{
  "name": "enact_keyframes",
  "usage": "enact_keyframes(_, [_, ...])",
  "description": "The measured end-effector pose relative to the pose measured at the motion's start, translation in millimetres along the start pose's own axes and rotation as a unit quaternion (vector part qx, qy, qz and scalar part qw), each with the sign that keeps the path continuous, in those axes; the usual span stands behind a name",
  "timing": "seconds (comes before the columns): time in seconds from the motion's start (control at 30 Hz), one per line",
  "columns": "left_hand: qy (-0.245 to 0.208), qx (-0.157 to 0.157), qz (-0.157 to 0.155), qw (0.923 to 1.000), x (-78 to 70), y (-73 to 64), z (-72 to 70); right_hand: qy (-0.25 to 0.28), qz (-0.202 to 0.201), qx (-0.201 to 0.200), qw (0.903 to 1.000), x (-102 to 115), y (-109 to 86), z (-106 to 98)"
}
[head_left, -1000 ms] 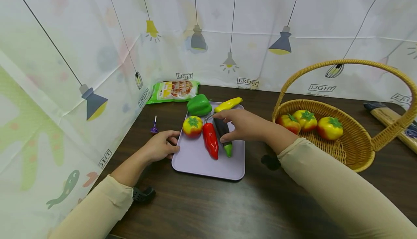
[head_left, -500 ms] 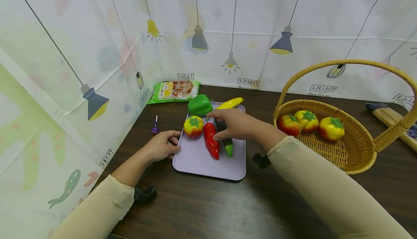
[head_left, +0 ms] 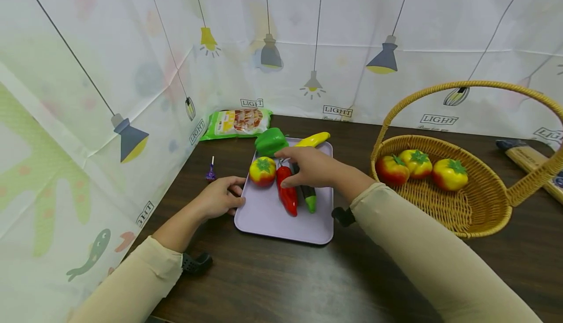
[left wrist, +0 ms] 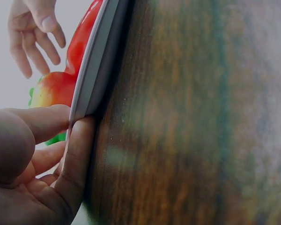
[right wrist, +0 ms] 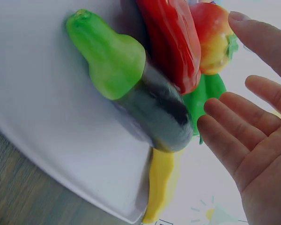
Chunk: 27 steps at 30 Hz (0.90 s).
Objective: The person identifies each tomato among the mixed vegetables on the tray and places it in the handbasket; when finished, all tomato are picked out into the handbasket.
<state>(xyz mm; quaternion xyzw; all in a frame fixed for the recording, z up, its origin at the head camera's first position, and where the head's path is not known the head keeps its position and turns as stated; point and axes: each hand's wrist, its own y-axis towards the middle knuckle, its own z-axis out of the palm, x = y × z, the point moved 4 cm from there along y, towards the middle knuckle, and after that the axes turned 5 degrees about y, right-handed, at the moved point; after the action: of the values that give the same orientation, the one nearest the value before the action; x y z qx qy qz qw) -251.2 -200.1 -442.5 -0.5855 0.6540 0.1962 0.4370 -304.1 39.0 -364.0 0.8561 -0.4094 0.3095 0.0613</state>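
Note:
My left hand pinches the left edge of a lilac tray; in the left wrist view the thumb is on the inner side of the rim and a finger on its underside. My right hand hovers over the tray with fingers spread and nothing between them. Beneath it lie a long red pepper and a dark eggplant with a green end. Also on the tray are a red-yellow tomato-like fruit, a green bell pepper and a yellow banana-shaped piece.
Right of the tray stands a wicker basket with a tall handle and three red-yellow fruits inside. Behind the tray lies a green food bag; a purple lollipop is to its left. A long package lies at far right.
My right hand has moved left, from over the eggplant to over the red pepper. My left hand keeps its hold on the tray's edge, and the tray's contents lie as before.

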Motion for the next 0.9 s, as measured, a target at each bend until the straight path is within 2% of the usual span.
enact_keyframes(0.27, [-0.004,-0.002,0.002,1.0,-0.2,-0.2,-1.0,0.005,0.011,-0.006,0.9999,3,14.7,6])
enact_keyframes(0.9, [-0.008,-0.001,-0.004,1.0,0.4,0.8,-0.4,0.005,0.001,-0.007,1.0,11,41.2,17])
